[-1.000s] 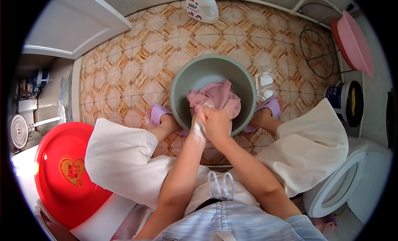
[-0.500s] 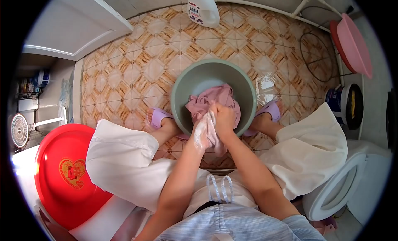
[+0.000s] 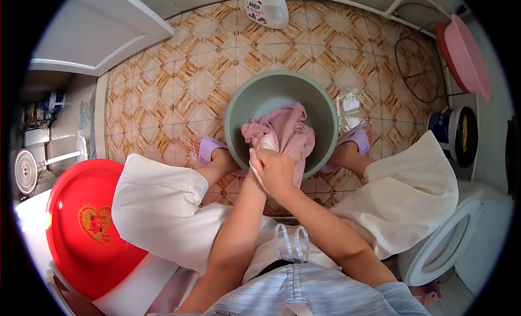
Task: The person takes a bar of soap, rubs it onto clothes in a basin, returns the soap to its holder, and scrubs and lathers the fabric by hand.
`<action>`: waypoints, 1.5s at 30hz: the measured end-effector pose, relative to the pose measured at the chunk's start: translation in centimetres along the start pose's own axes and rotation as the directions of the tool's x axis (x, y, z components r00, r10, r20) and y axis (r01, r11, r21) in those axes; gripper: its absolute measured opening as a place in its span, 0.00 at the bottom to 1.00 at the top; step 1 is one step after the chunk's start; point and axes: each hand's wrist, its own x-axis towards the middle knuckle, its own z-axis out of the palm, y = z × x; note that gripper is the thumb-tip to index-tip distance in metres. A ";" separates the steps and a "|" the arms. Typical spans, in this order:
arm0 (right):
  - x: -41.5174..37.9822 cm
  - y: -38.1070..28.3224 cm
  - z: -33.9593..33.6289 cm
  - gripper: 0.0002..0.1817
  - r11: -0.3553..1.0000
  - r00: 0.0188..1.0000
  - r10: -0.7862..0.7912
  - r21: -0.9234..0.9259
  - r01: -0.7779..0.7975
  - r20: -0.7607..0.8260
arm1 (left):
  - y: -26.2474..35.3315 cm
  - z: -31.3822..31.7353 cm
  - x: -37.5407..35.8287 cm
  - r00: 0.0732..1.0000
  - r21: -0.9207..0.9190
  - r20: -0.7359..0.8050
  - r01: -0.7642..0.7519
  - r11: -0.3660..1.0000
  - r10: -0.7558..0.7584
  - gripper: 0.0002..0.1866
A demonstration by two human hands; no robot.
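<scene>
A wet pink garment [image 3: 296, 136] lies bunched in a grey-green bucket [image 3: 237, 101], with part of it draped over the near rim. My left hand [image 3: 267, 143], streaked with white suds, reaches over that rim into the cloth; its fingers are mostly hidden but appear closed on the garment. Across it lies my right hand [image 3: 275, 168], closed, its thumb toward the left wrist, gripping cloth against the left hand. Whitish water shows behind the garment.
My feet in lilac slippers [image 3: 209, 149] flank the bucket on the tiled floor [image 3: 201, 88]. A detergent bottle [image 3: 267, 9] stands ahead. A red basin [image 3: 70, 223] is at left; a toilet [image 3: 442, 251], a paint-like tub [image 3: 453, 134] and a pink basin [image 3: 467, 58] are at right.
My right hand has slid down and left over my left hand and wrist. The garment has spread within the bucket, and its hanging part has shifted right.
</scene>
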 end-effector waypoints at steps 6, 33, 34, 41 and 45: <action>2.3 2.9 -1.2 0.20 0.925 0.926 0.377 -0.059 -0.375 0.015 | -0.1 8.0 2.5 0.473 0.172 -0.879 0.198 0.965 0.060 0.12; 4.4 5.7 -4.2 0.17 0.943 0.953 -0.254 0.262 0.206 0.165 | 5.0 13.9 5.5 0.599 0.609 -0.645 0.030 0.792 0.474 0.04; 4.6 5.5 -4.7 0.17 0.942 0.952 -0.258 0.262 0.210 0.166 | 5.0 13.9 5.7 0.600 0.611 -0.643 0.026 0.791 0.477 0.04; 0.5 0.5 0.3 0.15 0.953 0.971 -0.193 0.208 0.219 -0.140 | 4.8 1.4 -0.2 0.764 0.492 -0.562 0.000 0.870 0.318 0.16; 1.4 2.2 0.0 0.14 0.989 0.989 -0.138 -0.058 0.134 -0.057 | 1.3 3.8 0.6 0.956 0.231 -0.291 0.043 0.972 0.027 0.15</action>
